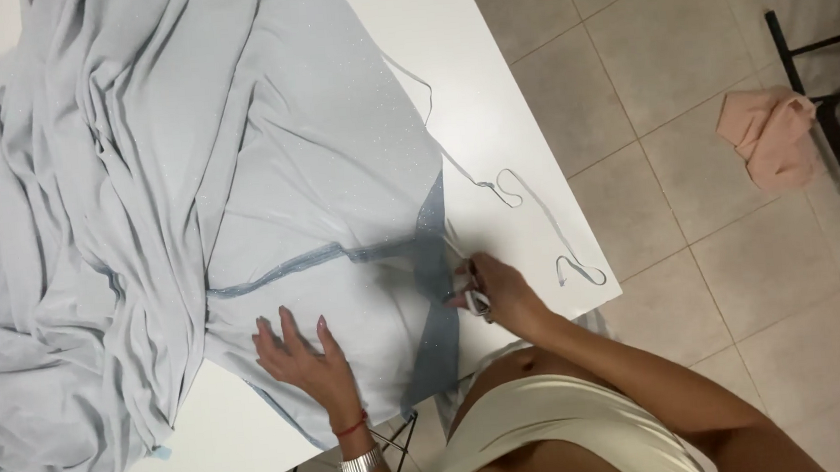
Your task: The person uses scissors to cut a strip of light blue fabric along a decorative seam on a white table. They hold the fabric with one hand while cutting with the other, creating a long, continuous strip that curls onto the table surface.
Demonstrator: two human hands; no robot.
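There, my left hand lay flat, fingers spread, on the pale blue fabric near the white table's front edge. My right hand gripped one pair of scissors at the fabric's darker hem, one trimmed strip lying beside.

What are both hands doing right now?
Left hand: open, flat on the pale blue shimmery fabric.
Right hand: closed on small white-handled scissors.
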